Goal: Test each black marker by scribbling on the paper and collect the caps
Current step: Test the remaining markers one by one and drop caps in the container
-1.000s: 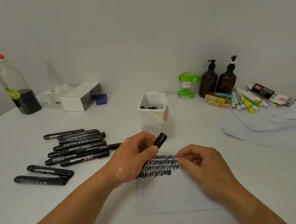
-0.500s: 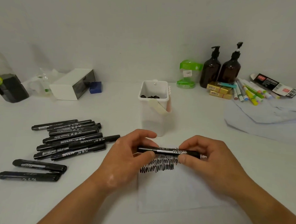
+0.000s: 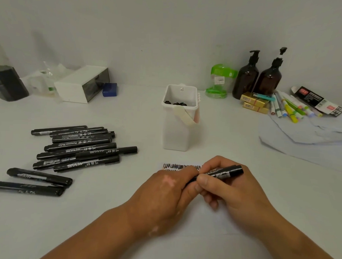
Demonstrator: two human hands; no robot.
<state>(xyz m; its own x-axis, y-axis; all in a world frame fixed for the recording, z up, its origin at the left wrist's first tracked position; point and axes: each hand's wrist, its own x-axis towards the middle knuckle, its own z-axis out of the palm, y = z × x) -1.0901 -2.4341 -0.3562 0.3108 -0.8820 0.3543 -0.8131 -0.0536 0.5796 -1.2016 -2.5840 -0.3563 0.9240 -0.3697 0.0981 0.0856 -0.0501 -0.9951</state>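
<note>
Head view: right hand (image 3: 232,191) grips the marker (image 3: 225,173); left hand (image 3: 164,191), touching it, pinches its other end over the paper (image 3: 200,219). A jerked pull could fling the cap.

A black marker (image 3: 221,172) with white print is lying slantwise between both hands, its blunt end pointing toward 2 o'clock. The right hand (image 3: 232,191) is curling round its barrel, and the left hand (image 3: 164,195) is gripping and hiding its other end. Under them the white paper (image 3: 201,223) is lying flat, with black zigzag scribbles (image 3: 176,166) showing along its far edge. At 10 o'clock from the paper a pile (image 3: 78,147) of black markers is lying roughly side by side, ends pointing toward 3 o'clock. A pair (image 3: 38,176) of them is lying apart at 9 o'clock. At 12 o'clock a white tub (image 3: 175,133) is standing upright, holding black caps (image 3: 175,103).
</note>
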